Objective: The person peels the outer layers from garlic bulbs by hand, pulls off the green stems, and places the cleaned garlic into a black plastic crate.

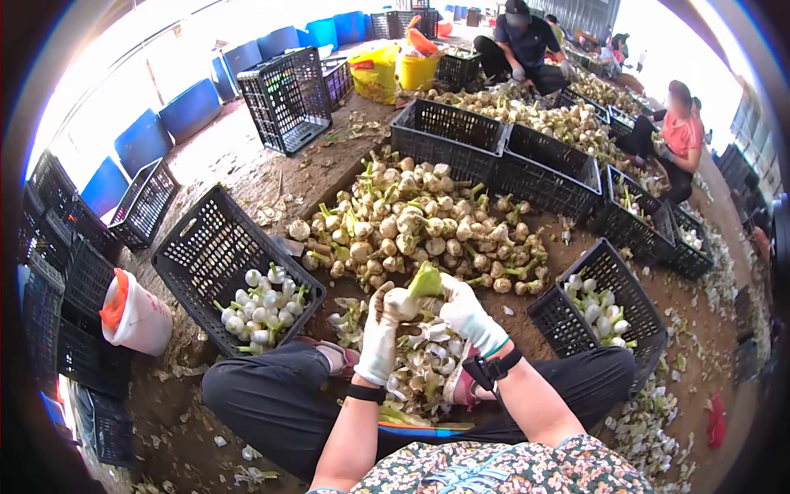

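Both my hands wear white gloves and meet in front of me over a heap of peelings point(424, 358). My left hand point(379, 333) is closed round a pale garlic bulb point(401, 305). At the bulb's green stalk point(426, 281), the fingers of my right hand point(471, 314) are pinched on the leafy part. Just beyond lies a large pile of untrimmed garlic point(411, 218) with soil and stalks on it. Cleaned white bulbs point(265, 305) lie in a black crate point(210, 247) on my left. Another crate point(650, 329) by my right knee also holds cleaned bulbs point(599, 311).
Black crates point(448, 136) stand in a row beyond the pile. A white bucket point(140, 317) is at the left, near stacked crates point(82, 280). Yellow buckets point(418, 70) stand at the back. Two people point(527, 49) point(679, 136) sit by more garlic.
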{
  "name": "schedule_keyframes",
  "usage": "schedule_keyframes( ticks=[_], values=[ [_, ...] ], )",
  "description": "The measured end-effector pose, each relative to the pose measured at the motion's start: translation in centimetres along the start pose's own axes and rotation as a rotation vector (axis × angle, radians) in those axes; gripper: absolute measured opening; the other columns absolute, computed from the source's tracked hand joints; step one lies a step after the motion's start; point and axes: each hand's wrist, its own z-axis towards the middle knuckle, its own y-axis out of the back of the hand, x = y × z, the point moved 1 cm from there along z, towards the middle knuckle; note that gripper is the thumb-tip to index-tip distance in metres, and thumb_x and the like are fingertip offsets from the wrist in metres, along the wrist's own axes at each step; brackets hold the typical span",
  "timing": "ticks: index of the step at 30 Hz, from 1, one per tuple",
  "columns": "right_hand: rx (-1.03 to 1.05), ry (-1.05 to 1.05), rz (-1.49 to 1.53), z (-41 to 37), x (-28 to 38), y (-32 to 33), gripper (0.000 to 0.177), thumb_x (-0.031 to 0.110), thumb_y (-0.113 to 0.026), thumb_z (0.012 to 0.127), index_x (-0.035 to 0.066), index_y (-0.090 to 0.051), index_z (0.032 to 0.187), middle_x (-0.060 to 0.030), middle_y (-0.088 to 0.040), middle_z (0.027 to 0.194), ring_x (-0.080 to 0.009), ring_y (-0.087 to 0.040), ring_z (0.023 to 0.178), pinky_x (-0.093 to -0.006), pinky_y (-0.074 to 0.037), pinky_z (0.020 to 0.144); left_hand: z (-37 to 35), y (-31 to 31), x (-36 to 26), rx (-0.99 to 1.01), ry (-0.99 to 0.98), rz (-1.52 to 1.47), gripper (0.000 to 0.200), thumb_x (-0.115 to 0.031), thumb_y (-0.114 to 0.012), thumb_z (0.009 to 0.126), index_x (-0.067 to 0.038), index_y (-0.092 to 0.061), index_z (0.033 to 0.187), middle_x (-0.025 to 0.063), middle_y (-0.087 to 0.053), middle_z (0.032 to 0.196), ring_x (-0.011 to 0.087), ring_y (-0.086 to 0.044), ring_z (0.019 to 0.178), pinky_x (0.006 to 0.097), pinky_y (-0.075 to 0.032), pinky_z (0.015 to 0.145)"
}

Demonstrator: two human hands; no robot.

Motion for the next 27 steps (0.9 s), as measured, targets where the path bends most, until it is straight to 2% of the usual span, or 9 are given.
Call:
schedule_keyframes(
  ticks=[5, 9, 10, 13, 15, 17, 18, 21, 27],
  values=[
    [-0.072, -0.369, 0.41, -0.5, 2.6, -0.5, 0.037, -0.014, -0.053, 0.083, -0.001, -0.067, 0.115, -0.0047, -0.07, 0.105, -0.0101, -0.064, 0.091, -0.0262, -0.051, 0.084, -0.2, 0.4, -0.9, 0.048, 0.065, -0.003, 0.065, -0.029, -0.075, 0.087, -0.006, -0.043, 0.139, 0.0107, -0.061, 0.12, 0.0189, -0.063, 0.104, 0.0289, -0.056, 0.079],
    [-0.002, -0.194, 0.111, -0.1, 0.9, -1.1, 0.049, -0.018, -0.04, 0.076, -0.003, -0.067, 0.114, -0.0064, -0.071, 0.102, -0.0123, -0.065, 0.089, -0.0261, -0.052, 0.082, 0.4, 0.5, 0.2, 0.038, -0.172, 0.096, 0.066, -0.001, -0.077, 0.08, -0.004, -0.044, 0.138, 0.0075, -0.061, 0.119, 0.0159, -0.062, 0.102, 0.0265, -0.052, 0.091],
    [0.001, -0.214, 0.37, -0.3, 0.8, -0.7, 0.047, -0.017, -0.04, 0.075, -0.004, -0.067, 0.111, -0.0074, -0.071, 0.099, -0.0133, -0.065, 0.086, -0.0257, -0.052, 0.079, 0.4, 1.0, 0.1, 0.074, -0.131, 0.044, 0.066, -0.001, -0.078, 0.079, -0.004, -0.045, 0.137, 0.007, -0.06, 0.119, 0.0159, -0.062, 0.103, 0.0267, -0.052, 0.09],
    [-0.251, -0.04, 0.208, 0.1, -2.7, 2.1, 0.03, -0.007, -0.043, 0.087, -0.002, -0.064, 0.107, -0.0098, -0.069, 0.089, -0.0182, -0.065, 0.079, -0.0298, -0.055, 0.075, -0.4, 0.7, -1.8, 0.104, -0.074, 0.016, 0.067, -0.002, -0.08, 0.077, -0.003, -0.048, 0.136, 0.0069, -0.06, 0.119, 0.0153, -0.061, 0.105, 0.0273, -0.052, 0.09],
    [-0.329, -0.371, 0.605, 1.1, -3.8, 4.6, 0.027, 0.015, -0.061, 0.091, -0.001, -0.062, 0.113, -0.0137, -0.068, 0.092, -0.0228, -0.066, 0.081, -0.0345, -0.056, 0.078, -0.8, 1.3, -2.7, 0.218, 0.028, -0.08, 0.071, -0.003, -0.081, 0.076, -0.003, -0.045, 0.138, 0.0069, -0.061, 0.118, 0.015, -0.06, 0.105, 0.0278, -0.053, 0.089],
    [0.086, -0.468, -0.558, 1.1, 2.0, 2.1, 0.045, 0.025, -0.07, 0.086, 0.001, -0.06, 0.122, -0.0129, -0.07, 0.102, -0.0198, -0.069, 0.087, -0.0326, -0.056, 0.08, 0.3, 2.5, -2.0, 0.194, -0.003, -0.016, 0.077, 0.001, -0.08, 0.075, -0.004, -0.041, 0.142, 0.0069, -0.058, 0.121, 0.0146, -0.058, 0.108, 0.028, -0.051, 0.091],
    [-0.072, 0.002, -0.978, 0.2, 1.8, 1.1, 0.049, 0.027, -0.073, 0.083, 0.004, -0.062, 0.124, -0.0134, -0.069, 0.105, -0.0242, -0.068, 0.095, -0.0341, -0.053, 0.086, 0.5, 2.8, -1.7, 0.225, -0.055, 0.03, 0.08, 0.002, -0.08, 0.074, -0.004, -0.039, 0.143, 0.007, -0.056, 0.124, 0.0145, -0.057, 0.109, 0.0281, -0.05, 0.093],
    [0.132, 0.035, -0.57, 0.4, 4.5, -0.9, 0.038, 0.02, -0.074, 0.082, 0.003, -0.067, 0.116, -0.0162, -0.068, 0.104, -0.0281, -0.066, 0.099, -0.0349, -0.051, 0.088, 0.2, 1.7, -1.1, 0.186, -0.104, 0.324, 0.086, 0.004, -0.079, 0.071, -0.003, -0.036, 0.144, 0.0072, -0.05, 0.129, 0.0151, -0.053, 0.113, 0.0284, -0.045, 0.098],
    [0.358, 0.202, -1.177, 1.1, 7.3, -3.2, 0.032, 0.037, -0.061, 0.087, 0.006, -0.068, 0.082, -0.0145, -0.064, 0.085, -0.033, -0.065, 0.082, -0.0425, -0.051, 0.069, -0.3, 1.0, -2.0, 0.207, -0.239, 0.611, 0.082, 0.002, -0.08, 0.071, -0.002, -0.039, 0.142, 0.0091, -0.053, 0.129, 0.018, -0.054, 0.117, 0.0296, -0.044, 0.101]
  ],
)
